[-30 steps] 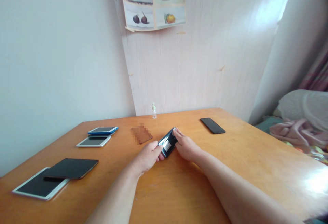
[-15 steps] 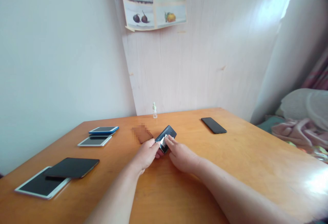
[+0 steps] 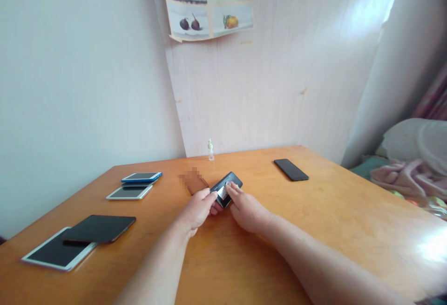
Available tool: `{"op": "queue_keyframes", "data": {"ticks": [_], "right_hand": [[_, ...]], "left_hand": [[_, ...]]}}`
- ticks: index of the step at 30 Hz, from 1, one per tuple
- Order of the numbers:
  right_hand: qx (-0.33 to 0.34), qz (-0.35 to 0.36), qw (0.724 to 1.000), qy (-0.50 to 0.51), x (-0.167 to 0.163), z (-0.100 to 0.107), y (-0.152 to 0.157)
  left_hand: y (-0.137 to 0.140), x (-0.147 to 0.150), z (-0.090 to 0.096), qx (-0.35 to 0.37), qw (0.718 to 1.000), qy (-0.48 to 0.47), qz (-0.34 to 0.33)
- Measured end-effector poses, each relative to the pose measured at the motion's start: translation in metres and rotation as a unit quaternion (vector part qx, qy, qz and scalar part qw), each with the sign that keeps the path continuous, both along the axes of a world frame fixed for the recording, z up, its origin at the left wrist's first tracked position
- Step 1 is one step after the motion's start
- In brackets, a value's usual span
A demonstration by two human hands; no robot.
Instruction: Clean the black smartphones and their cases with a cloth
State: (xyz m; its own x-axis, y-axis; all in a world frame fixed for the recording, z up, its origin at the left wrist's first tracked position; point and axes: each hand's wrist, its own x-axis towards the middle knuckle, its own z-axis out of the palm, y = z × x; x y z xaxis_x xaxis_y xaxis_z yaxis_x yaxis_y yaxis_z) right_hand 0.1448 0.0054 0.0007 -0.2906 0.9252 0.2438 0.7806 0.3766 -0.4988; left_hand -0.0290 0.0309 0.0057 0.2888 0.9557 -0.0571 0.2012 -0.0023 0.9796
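My left hand [image 3: 198,208] grips a dark phone [image 3: 234,179] by its near left end, thumb on top and fingers curled beneath. The phone is tilted above the table. On its face lies a small white wipe [image 3: 222,193], thin and soft-looking. My right hand [image 3: 250,209] presses its fingertips together on the wipe against the phone; they hide part of both. Just behind my left hand lies a flat brown case-like thing [image 3: 196,184], partly blurred out.
A clear spray bottle [image 3: 210,150] stands at the back edge of the wooden table [image 3: 335,230]. Another black phone [image 3: 291,170] lies at the right. On the left are a blue-edged device [image 3: 141,177], a white one [image 3: 129,193], a black tablet [image 3: 101,228] and a white tablet [image 3: 56,251].
My right fingertips have slid slightly right and up across the phone. The phone has shifted a little in my left hand, which keeps its grip.
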Motion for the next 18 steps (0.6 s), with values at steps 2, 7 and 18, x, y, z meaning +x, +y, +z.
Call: {"op": "queue_keyframes", "data": {"ticks": [2,7,18], "right_hand": [[0.029,0.059,0.998,0.009,-0.006,0.003,-0.007],[0.006,0.022,1.000,0.012,0.008,-0.001,0.007],[0.048,0.102,0.993,0.040,0.002,-0.005,0.001]], "left_hand": [[0.000,0.000,0.001,-0.002,1.000,-0.018,-0.003],[-0.002,0.000,0.003,0.003,1.000,0.015,-0.021],[-0.003,0.002,0.001,0.011,1.000,0.005,-0.028]]}}
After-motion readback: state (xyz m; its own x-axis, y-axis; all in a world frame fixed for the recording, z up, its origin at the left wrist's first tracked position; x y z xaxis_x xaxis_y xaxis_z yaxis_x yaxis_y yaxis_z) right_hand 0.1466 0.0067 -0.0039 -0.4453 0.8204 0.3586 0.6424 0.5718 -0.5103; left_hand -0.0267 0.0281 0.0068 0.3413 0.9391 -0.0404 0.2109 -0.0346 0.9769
